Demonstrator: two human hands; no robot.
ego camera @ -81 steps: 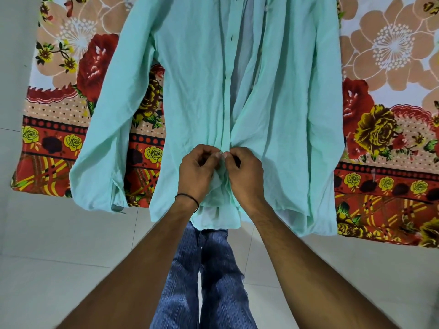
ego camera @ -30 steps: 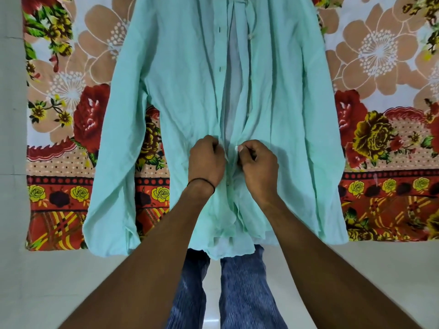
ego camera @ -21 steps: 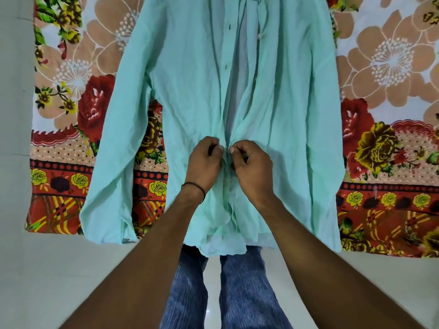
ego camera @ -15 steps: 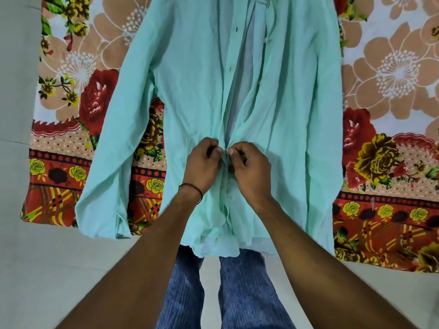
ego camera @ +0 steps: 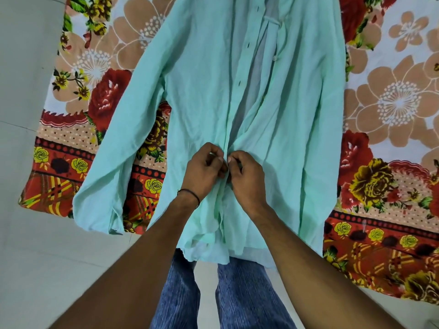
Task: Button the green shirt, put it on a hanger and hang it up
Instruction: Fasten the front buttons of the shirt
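Observation:
The pale green shirt [ego camera: 292,110] lies front up on a flowered bedsheet, its hem hanging over the near edge. Its front gapes open from the middle upward, with buttonholes along the left placket and small buttons on the right one. Below my hands the two plackets lie together. My left hand [ego camera: 203,172] pinches the left placket low on the shirt. My right hand [ego camera: 247,176] pinches the right placket against it, thumbs almost touching. No hanger is in view.
The flowered bedsheet [ego camera: 392,110] in red, peach and white covers the surface under the shirt and drapes over its near edge. Pale floor tiles [ego camera: 47,269] lie to the left and below. My legs in blue jeans [ego camera: 180,300] stand under the hem.
Both hands have moved up the placket from near the hem to a higher spot, still pinching the two edges together. The view has shifted slightly.

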